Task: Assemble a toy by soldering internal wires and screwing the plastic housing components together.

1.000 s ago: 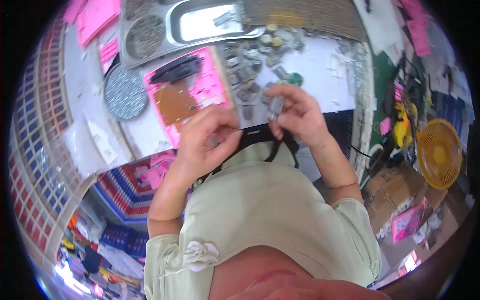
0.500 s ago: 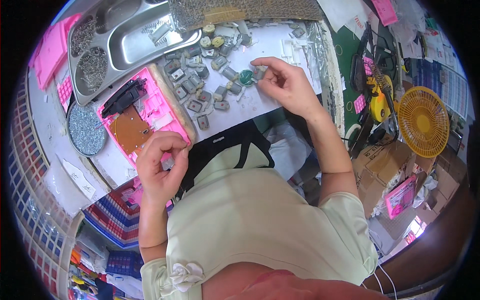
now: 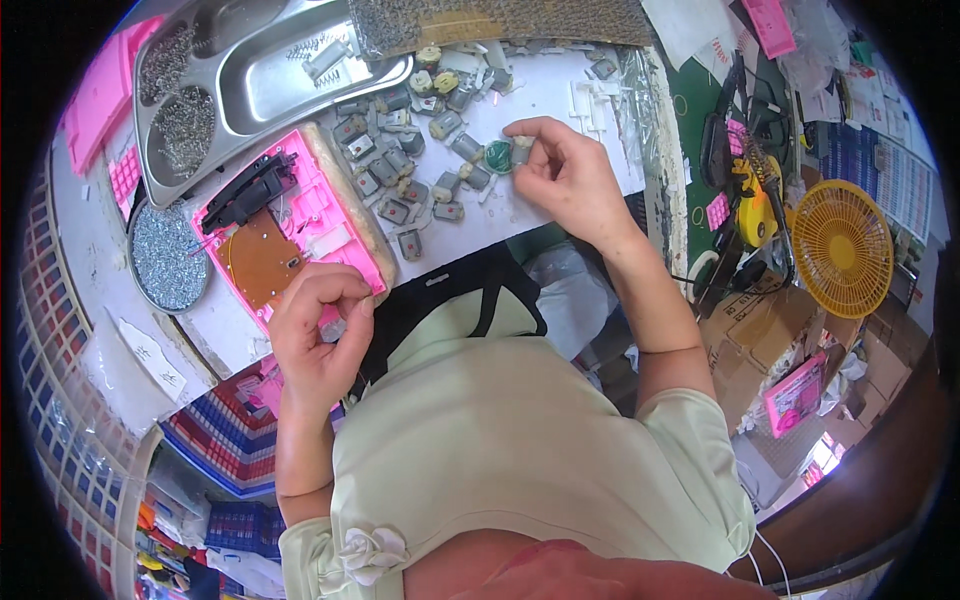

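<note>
Small grey motors (image 3: pixel 397 163) lie scattered over the white tabletop. My right hand (image 3: pixel 575 185) is at their right edge, index finger and thumb bent around a grey motor (image 3: pixel 521 150); whether it is lifted cannot be seen. Beside that motor lies a round green piece (image 3: pixel 497 155). My left hand (image 3: pixel 318 325) is closed in a loose pinch at the near edge of an open pink casing (image 3: pixel 325 215); what its fingers hold, if anything, is hidden. A brown circuit board (image 3: pixel 262 262) and a black part (image 3: pixel 250 190) with thin wires sit in the casing.
A metal compartment tray (image 3: pixel 235 125) with springs stands at the back left. Below it is a round tin (image 3: pixel 170 262) of small silvery pieces. Ridged brown cardboard (image 3: pixel 490 25) lies at the back. To the right are a yellow basket (image 3: pixel 843 245) and cardboard boxes (image 3: pixel 765 320).
The whole view has shifted slightly. Both hands keep nearly the same pose and place, the right still at the motor beside the green piece.
</note>
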`<action>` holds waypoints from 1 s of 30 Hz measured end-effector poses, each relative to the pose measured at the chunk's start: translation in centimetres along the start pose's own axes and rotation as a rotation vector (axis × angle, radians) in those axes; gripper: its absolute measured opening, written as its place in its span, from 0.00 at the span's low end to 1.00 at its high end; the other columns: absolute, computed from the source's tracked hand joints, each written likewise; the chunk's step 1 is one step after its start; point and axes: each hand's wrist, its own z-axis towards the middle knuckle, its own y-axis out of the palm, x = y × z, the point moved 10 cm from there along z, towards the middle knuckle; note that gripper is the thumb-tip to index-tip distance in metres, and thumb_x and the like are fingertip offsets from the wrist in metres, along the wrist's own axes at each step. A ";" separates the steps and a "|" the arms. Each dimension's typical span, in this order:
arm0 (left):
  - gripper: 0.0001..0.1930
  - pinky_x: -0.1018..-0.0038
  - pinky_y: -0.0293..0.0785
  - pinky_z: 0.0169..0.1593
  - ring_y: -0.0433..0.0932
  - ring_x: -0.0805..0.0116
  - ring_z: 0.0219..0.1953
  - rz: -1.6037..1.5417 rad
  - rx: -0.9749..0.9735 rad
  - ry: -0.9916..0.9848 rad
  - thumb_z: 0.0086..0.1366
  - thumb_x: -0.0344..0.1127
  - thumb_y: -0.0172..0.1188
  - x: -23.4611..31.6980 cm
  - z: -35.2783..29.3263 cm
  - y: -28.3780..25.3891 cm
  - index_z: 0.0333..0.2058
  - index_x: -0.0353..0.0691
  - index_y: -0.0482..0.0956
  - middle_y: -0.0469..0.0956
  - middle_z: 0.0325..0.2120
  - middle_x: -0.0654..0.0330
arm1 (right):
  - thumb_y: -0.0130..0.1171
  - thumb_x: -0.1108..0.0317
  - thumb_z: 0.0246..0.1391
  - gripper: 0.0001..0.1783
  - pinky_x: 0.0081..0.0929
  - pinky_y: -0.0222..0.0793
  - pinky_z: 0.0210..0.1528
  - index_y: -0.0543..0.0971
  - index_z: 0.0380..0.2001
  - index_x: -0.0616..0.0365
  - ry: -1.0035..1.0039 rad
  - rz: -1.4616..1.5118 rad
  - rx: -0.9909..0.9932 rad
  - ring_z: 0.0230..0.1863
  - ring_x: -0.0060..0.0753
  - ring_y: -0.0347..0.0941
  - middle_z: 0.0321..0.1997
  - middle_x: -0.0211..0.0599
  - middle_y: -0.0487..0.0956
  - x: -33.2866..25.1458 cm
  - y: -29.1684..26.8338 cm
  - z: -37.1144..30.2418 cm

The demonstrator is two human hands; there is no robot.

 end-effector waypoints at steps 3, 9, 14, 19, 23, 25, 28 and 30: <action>0.07 0.79 0.70 0.32 0.73 0.74 0.27 0.014 -0.009 0.001 0.57 0.17 0.62 0.2 0.2 0.1 0.34 0.32 0.77 0.79 0.32 0.56 | 0.61 0.78 0.53 0.19 0.13 0.61 0.29 0.79 0.50 0.63 -0.002 0.114 0.025 0.25 0.09 0.63 0.23 0.19 0.69 0.4 -0.2 -0.2; 0.07 0.79 0.70 0.33 0.73 0.74 0.28 0.022 -0.009 -0.013 0.57 0.17 0.62 0.1 0.0 0.1 0.34 0.32 0.77 0.79 0.32 0.56 | 0.62 0.78 0.53 0.19 0.13 0.61 0.28 0.79 0.50 0.64 -0.016 0.033 0.032 0.24 0.09 0.62 0.22 0.18 0.69 0.0 -0.2 -0.6; 0.07 0.79 0.71 0.34 0.75 0.72 0.29 0.041 -0.041 0.008 0.58 0.17 0.62 0.5 0.4 0.4 0.35 0.32 0.78 0.79 0.33 0.55 | 0.62 0.78 0.53 0.19 0.13 0.61 0.28 0.79 0.50 0.64 -0.037 -0.032 0.079 0.24 0.09 0.62 0.22 0.19 0.69 -0.4 -0.6 -0.4; 0.07 0.78 0.73 0.35 0.77 0.69 0.32 0.039 -0.057 0.041 0.59 0.17 0.62 0.5 0.6 0.7 0.36 0.32 0.79 0.80 0.34 0.54 | 0.63 0.78 0.53 0.19 0.13 0.60 0.28 0.79 0.50 0.64 0.003 0.004 0.022 0.24 0.09 0.62 0.22 0.18 0.69 -0.1 -0.2 -0.4; 0.06 0.77 0.74 0.36 0.78 0.69 0.32 0.052 -0.073 0.033 0.60 0.18 0.62 0.6 0.7 0.9 0.37 0.32 0.79 0.80 0.35 0.54 | 0.64 0.76 0.50 0.20 0.17 0.65 0.29 0.80 0.49 0.63 0.013 0.065 0.063 0.23 0.13 0.67 0.21 0.24 0.73 0.6 -1.1 -0.3; 0.06 0.77 0.74 0.36 0.78 0.68 0.33 0.037 -0.071 0.017 0.60 0.18 0.61 0.3 0.7 0.9 0.37 0.32 0.79 0.80 0.35 0.53 | 0.64 0.75 0.48 0.21 0.18 0.68 0.29 0.80 0.49 0.62 0.015 0.053 0.076 0.23 0.15 0.70 0.20 0.27 0.74 0.8 -1.4 -0.3; 0.06 0.76 0.75 0.36 0.79 0.67 0.34 0.029 -0.067 0.028 0.61 0.18 0.61 0.2 0.7 0.9 0.37 0.32 0.79 0.80 0.35 0.53 | 0.64 0.75 0.49 0.21 0.18 0.68 0.29 0.79 0.49 0.62 0.027 0.104 0.038 0.23 0.15 0.69 0.20 0.27 0.74 1.1 -1.0 -0.3; 0.06 0.75 0.75 0.37 0.79 0.65 0.35 0.017 -0.062 0.035 0.61 0.18 0.61 0.2 0.7 0.9 0.36 0.32 0.78 0.80 0.35 0.53 | 0.64 0.74 0.49 0.21 0.18 0.68 0.29 0.79 0.49 0.62 0.032 0.181 0.016 0.23 0.15 0.69 0.20 0.27 0.74 1.1 -0.7 -0.3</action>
